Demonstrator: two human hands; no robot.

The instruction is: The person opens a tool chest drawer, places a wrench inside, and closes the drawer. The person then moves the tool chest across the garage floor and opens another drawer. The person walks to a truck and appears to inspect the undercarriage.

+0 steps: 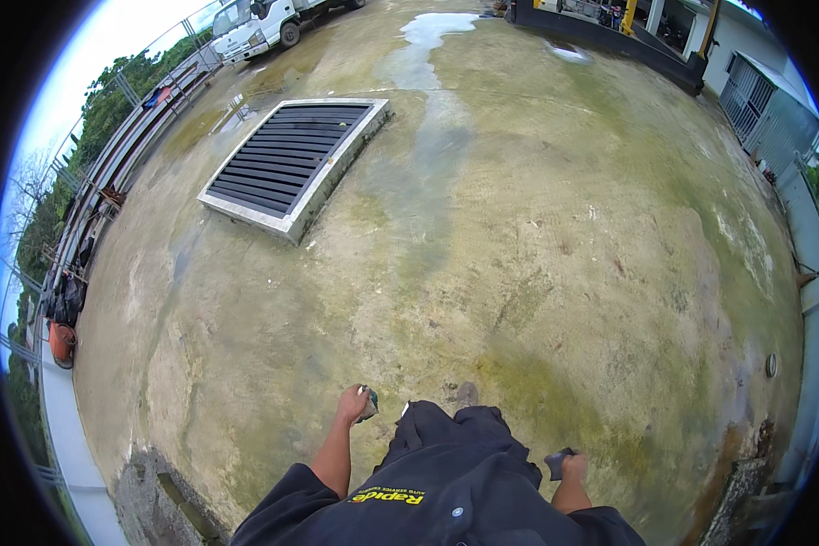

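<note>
My left hand (350, 403) hangs out to my left, closed round a small greyish-green object (369, 407) with a pale top; its kind is too small to make out. On the other side my right hand (574, 468) is closed on a flat dark grey piece (556, 463) that juts out past the fingers. Whether that piece is a tool or a cloth cannot be told. Both hands are held apart, low beside my dark shirt and trousers, over the stained concrete floor (537, 264). One shoe (467, 394) shows ahead of the trousers.
A raised concrete frame with a black slatted grate (287, 155) stands ahead on the left. Puddles (432, 41) lie farther off. A white truck (250, 27) is parked at the far left. Stacked long beams (141, 127) and an orange object (62, 344) line the left wall.
</note>
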